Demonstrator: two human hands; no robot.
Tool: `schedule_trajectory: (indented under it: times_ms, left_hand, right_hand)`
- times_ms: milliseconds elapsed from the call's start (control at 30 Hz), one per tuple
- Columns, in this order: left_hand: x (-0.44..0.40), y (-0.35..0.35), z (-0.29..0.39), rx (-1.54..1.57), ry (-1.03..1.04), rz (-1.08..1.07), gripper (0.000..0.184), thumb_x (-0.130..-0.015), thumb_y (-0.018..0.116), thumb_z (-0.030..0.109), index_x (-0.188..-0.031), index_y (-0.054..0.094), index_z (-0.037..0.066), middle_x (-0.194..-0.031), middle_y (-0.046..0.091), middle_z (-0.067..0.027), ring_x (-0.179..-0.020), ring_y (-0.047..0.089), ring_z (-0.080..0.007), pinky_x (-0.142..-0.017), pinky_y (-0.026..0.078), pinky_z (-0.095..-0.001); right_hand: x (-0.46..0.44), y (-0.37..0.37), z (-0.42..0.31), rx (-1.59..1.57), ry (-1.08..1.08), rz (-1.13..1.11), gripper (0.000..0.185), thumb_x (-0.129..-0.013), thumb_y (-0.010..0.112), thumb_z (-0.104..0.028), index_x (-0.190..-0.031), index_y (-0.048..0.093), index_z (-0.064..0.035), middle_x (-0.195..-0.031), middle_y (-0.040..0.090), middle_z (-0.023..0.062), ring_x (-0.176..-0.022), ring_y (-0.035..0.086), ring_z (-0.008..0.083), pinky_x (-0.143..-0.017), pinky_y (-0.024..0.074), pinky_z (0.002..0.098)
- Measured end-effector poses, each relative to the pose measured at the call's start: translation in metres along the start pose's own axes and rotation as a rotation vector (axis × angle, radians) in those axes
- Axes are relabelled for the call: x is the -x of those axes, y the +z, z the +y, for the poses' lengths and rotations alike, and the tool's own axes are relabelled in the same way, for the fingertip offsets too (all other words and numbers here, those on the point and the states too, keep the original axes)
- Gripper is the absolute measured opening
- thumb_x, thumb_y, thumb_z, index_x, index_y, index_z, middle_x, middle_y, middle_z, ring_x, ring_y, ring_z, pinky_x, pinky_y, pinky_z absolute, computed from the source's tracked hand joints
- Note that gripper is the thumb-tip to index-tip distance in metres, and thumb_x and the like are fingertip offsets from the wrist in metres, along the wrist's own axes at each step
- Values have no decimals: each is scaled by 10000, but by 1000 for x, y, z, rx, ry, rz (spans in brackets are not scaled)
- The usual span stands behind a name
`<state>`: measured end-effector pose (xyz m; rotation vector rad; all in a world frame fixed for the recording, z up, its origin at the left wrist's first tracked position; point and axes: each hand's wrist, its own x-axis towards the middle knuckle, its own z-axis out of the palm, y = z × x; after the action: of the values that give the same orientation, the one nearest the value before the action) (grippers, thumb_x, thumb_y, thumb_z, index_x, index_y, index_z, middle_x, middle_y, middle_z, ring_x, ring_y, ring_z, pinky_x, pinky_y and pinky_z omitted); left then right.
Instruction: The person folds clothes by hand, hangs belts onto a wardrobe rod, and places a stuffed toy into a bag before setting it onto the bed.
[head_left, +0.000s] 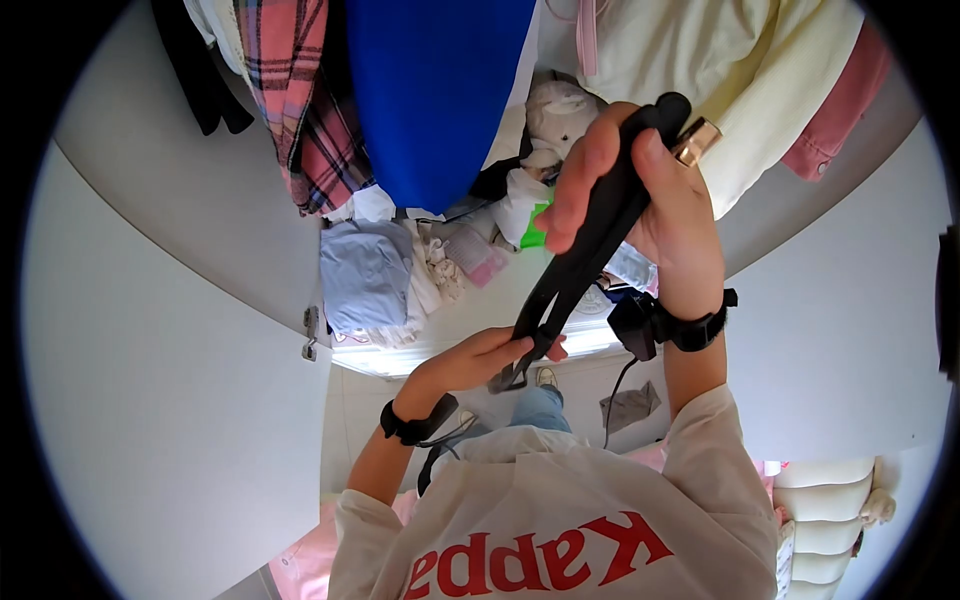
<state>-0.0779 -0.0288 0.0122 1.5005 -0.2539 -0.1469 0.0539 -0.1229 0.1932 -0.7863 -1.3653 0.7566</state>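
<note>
A folded black belt (600, 225) with a gold-coloured metal piece (698, 142) near its upper end runs diagonally between my two hands. My right hand (675, 205) is raised and closed round the upper part, its thumb and fingers pressing the layers together. Lower down, my left hand (475, 358) grips the other end, where the strap bends into a loop. Part of the left fingers is hidden behind the strap. Both hands are in front of an open wardrobe with hanging clothes.
Overhead hang a blue garment (430, 100), a plaid shirt (285, 90) and a cream garment (740, 100). On the wardrobe base (475, 315) lie folded clothes (365, 270), a plush toy (560, 115) and bags. White doors (180, 380) flank me. A grey cloth (630, 405) lies on the floor.
</note>
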Motion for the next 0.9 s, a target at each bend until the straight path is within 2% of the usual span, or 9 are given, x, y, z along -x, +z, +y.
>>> schedule_trajectory:
  times_ms: [67, 133, 233, 333, 367, 467, 567, 700, 900]
  left_hand:
    - [3, 0, -2, 76, 2, -4, 313, -923, 330, 178, -1151, 475, 19, -1016, 537, -45, -956, 471, -134, -870, 328, -239]
    - [2, 0, 0, 167, 42, 12, 353, -931, 280, 189, -1180, 438, -6, -1070, 539, -91, -1001, 476, -164, -913, 312, -267]
    - [2, -4, -9, 165, -10, 82, 379, -935, 267, 210, -1192, 424, -20, -1076, 546, -102, -1003, 478, -166, -921, 314, -273]
    - [3, -4, -14, 99, -36, 189, 373, -933, 287, 224, -1165, 445, -23, -1012, 553, -70, -957, 478, -139, -886, 335, -260]
    - [3, -4, -14, 80, -33, 226, 369, -933, 295, 227, -1152, 453, -24, -985, 555, -58, -938, 478, -129, -871, 344, -255]
    - [6, -9, -1, 4, -28, 157, 315, -923, 339, 201, -1072, 492, -30, -922, 538, -29, -896, 469, -110, -837, 361, -253]
    - [6, -9, -8, 55, -36, 179, 265, -897, 430, 192, -1051, 526, -1, -896, 554, -11, -820, 464, -70, -755, 370, -195]
    - [-1, -13, -2, -44, -59, 242, 230, -859, 499, 125, -1068, 539, 38, -829, 566, 20, -749, 475, -48, -684, 386, -180]
    - [-8, -11, -19, -137, -79, 291, 251, -878, 474, 173, -1095, 538, 66, -824, 559, 19, -732, 450, -41, -686, 371, -175]
  right_hand:
    - [0, -7, 3, -64, 31, 23, 325, -909, 321, -347, -892, 409, -35, -724, 544, 159, -623, 582, 223, -709, 511, 383]
    - [-1, -12, 7, -145, 62, 37, 315, -912, 314, -341, -913, 406, -40, -737, 536, 143, -633, 573, 212, -729, 504, 387]
    - [-2, -26, 24, -441, -36, -106, 365, -908, 353, -302, -1018, 447, 33, -879, 568, 212, -761, 605, 290, -715, 502, 401]
    - [-3, -23, 23, -501, -59, -125, 396, -905, 358, -315, -1048, 432, 47, -892, 565, 211, -776, 604, 281, -720, 500, 397]
    - [-3, -23, 22, -469, -53, -140, 408, -904, 360, -318, -1058, 427, 54, -894, 565, 211, -782, 603, 281, -724, 499, 396]
    - [-2, -26, 16, -374, -26, -185, 443, -900, 363, -323, -1089, 412, 75, -900, 564, 212, -803, 600, 284, -735, 496, 392]
    - [-2, -29, 11, -313, 15, -193, 465, -898, 364, -323, -1112, 399, 88, -905, 563, 215, -813, 599, 288, -737, 497, 388]
    - [1, -24, 9, -321, 66, -172, 475, -896, 364, -323, -1123, 394, 93, -910, 563, 216, -799, 602, 292, -727, 502, 378]
    - [0, -17, 6, -338, 82, -135, 443, -907, 342, -304, -1118, 401, 81, -889, 565, 190, -771, 608, 269, -719, 509, 355]
